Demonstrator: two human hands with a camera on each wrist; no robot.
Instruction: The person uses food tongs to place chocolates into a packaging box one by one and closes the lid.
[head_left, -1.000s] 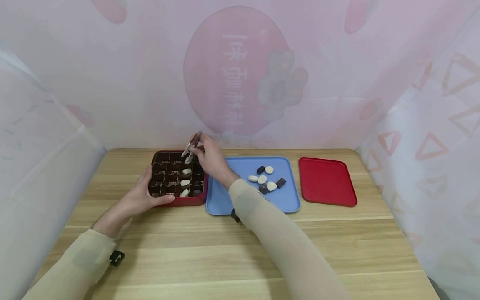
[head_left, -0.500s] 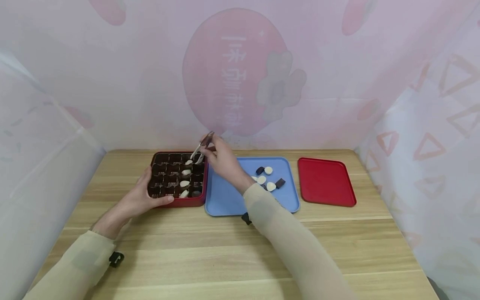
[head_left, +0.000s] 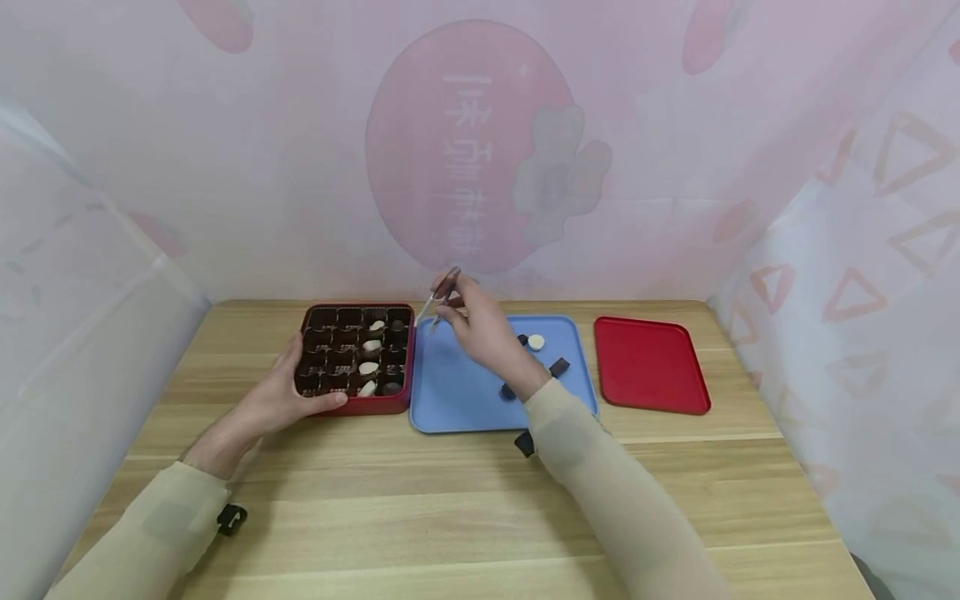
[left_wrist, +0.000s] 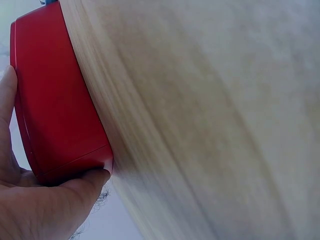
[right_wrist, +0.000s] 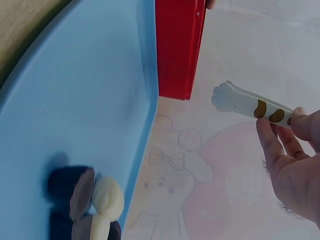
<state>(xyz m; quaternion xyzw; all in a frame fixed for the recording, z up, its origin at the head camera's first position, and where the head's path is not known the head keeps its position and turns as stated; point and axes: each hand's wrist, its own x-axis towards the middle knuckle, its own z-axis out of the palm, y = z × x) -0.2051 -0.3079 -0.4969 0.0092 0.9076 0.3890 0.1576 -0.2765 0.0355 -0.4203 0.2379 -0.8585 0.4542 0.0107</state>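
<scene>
My left hand (head_left: 288, 392) holds the front left corner of a red box (head_left: 386, 405), thumb along its front rim and fingers along its left side. The dark divider inside has rows of compartments. White chocolates (head_left: 368, 367) lie in one column, dark chocolates (head_left: 398, 326) in the rightmost one. With my right hand (head_left: 476, 325) I pinch small paw-tipped tongs (right_wrist: 245, 102) over the back left of the blue tray (head_left: 457, 375). Nothing shows between the tongs' tips. In the right wrist view, white (right_wrist: 107, 197) and dark chocolates (right_wrist: 82, 192) lie on that tray.
Right beside the box stands the blue tray, its right part partly hidden by my right forearm. Farther right lies a flat red tray (head_left: 652, 362). A printed curtain (head_left: 480, 150) hangs behind the wooden table (head_left: 360, 492).
My right hand has moved right with the tongs, from over the box to over the blue tray. A white chocolate now shows in the back row compartment. The left hand stays put.
</scene>
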